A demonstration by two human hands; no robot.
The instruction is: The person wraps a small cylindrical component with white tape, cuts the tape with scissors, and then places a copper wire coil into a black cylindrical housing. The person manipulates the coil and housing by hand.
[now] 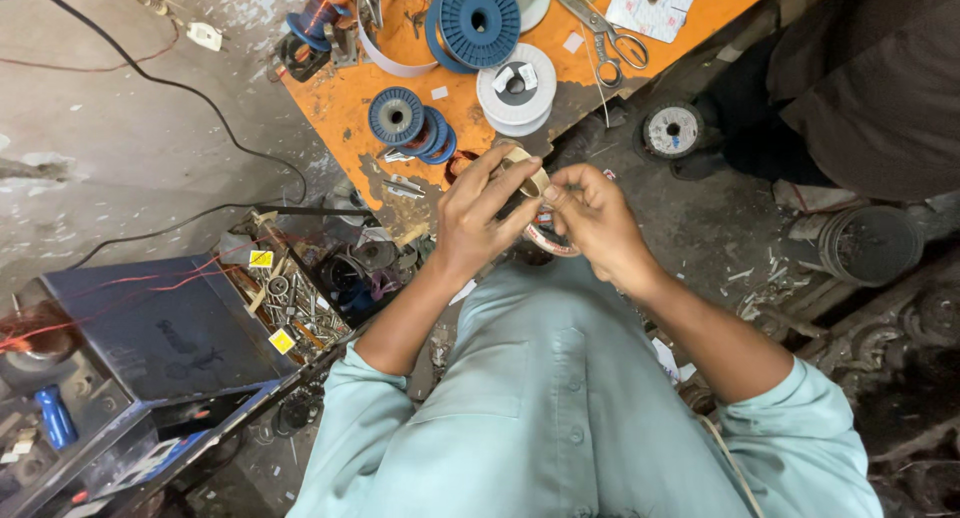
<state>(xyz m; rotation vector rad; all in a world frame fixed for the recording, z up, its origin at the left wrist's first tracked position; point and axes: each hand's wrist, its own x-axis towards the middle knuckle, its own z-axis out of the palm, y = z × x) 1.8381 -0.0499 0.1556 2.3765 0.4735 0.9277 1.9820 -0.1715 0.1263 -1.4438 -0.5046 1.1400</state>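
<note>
While both hands meet over lap, left hand grips small tan tape roll in curled fingers; right hand pinches its loose end, just beside. Wound coil ring under right hand, wrapping looks unfinished. Beyond hands on orange table: blue spool, white spool, scissors untouched.

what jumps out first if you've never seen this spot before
Dead centre, the left hand and right hand meet over a tan tape roll, pinching it between them. Just beyond them, an orange board carries blue spools, a white spool and scissors. At lower left sits a dark metal box with red wires running across it.
</note>
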